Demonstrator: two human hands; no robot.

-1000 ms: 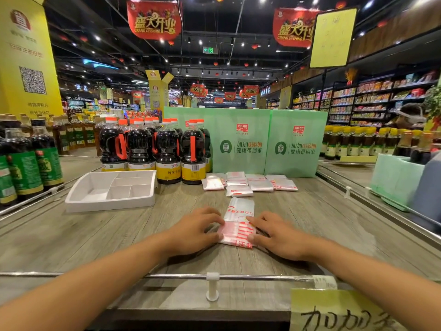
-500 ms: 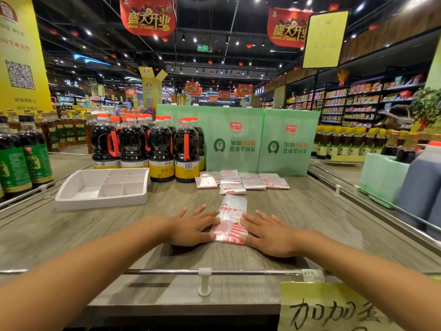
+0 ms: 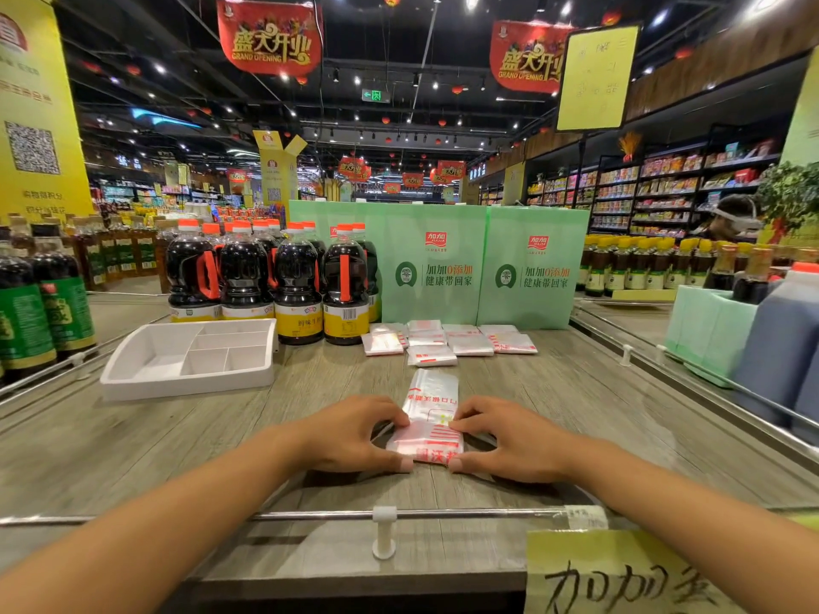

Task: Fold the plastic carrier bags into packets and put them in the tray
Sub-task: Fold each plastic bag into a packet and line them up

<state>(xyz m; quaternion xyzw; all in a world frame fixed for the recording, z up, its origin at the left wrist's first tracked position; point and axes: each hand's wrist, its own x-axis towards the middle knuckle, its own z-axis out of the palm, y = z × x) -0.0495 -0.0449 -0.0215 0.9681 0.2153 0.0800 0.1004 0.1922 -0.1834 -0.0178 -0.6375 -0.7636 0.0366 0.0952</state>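
Observation:
A clear plastic carrier bag (image 3: 432, 401) with red print lies folded into a narrow strip on the wooden shelf in front of me. My left hand (image 3: 354, 436) pinches its near left edge between thumb and fingers. My right hand (image 3: 509, 438) pinches the near right edge the same way, and the near end is lifted into a fold. A white divided tray (image 3: 133, 378) with several compartments stands at the left, with nothing in it. Several folded bag packets (image 3: 447, 341) lie in a group farther back.
Dark soy sauce bottles (image 3: 297, 281) stand behind the tray, and green-labelled bottles (image 3: 40, 312) at far left. Two light green boxes (image 3: 483, 268) close off the back. A metal rail (image 3: 399, 514) with a white clip runs along the near edge, beside a yellow handwritten sign (image 3: 620, 573).
Both hands went from lying flat with fingers spread beside the bag to pinching its near end, which is now raised into a fold. The camera tilted slightly.

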